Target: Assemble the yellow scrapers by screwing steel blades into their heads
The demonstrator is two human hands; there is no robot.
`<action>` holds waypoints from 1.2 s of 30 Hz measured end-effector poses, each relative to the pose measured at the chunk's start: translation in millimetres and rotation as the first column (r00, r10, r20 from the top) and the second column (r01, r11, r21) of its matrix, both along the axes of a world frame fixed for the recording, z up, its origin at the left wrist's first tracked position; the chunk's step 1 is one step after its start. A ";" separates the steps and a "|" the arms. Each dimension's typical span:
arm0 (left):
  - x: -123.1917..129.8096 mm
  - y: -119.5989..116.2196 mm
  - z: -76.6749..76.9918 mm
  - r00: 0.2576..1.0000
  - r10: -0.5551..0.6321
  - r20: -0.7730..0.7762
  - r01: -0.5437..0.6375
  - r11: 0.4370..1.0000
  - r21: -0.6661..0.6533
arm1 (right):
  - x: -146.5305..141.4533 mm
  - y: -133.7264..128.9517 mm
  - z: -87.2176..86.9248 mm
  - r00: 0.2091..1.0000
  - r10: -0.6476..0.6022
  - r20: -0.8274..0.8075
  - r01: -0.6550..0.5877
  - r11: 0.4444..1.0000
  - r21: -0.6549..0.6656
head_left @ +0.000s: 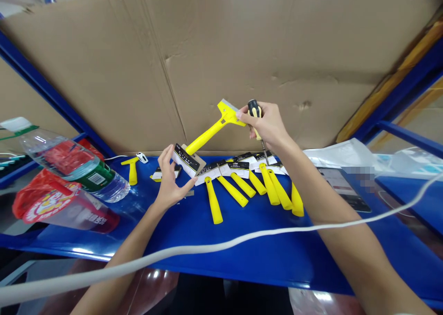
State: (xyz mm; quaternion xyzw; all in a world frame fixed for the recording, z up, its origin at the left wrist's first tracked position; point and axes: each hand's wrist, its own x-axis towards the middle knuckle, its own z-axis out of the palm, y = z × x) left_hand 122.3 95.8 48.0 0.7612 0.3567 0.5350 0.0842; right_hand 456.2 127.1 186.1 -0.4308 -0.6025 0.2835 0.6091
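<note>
A yellow scraper is held up at a slant above the table, its flat blade end at the upper right. My right hand pinches one corner of that blade end. The same hand keeps a screwdriver with a black and cream handle against the palm, its shaft pointing down. My left hand grips a black and white packaging card between thumb and fingers. The scraper's handle end meets this card. Below lie several more yellow scrapers in a row, their heads covered by cards.
A cardboard sheet stands behind the blue table. To the left are a water bottle, a red-topped plastic cup and an uncarded scraper. A white cable crosses in front. A tablet-like device lies right.
</note>
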 end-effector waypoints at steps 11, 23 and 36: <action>2.7 -1.2 1.2 1.000 -0.017 -0.020 0.019 0.992 0.125 | -11.7 -2.1 -5.5 0.996 0.080 0.025 -0.077 0.990 -0.117; 2.5 -3.2 5.1 0.993 -0.013 -0.120 0.029 0.991 0.134 | -16.1 0.2 -12.5 0.985 0.172 -0.007 -0.170 0.968 -0.187; 13.2 -10.6 -3.0 0.997 -0.071 -0.038 0.069 0.997 -0.038 | -16.5 9.3 -24.9 0.948 0.318 0.005 -0.297 0.892 -0.339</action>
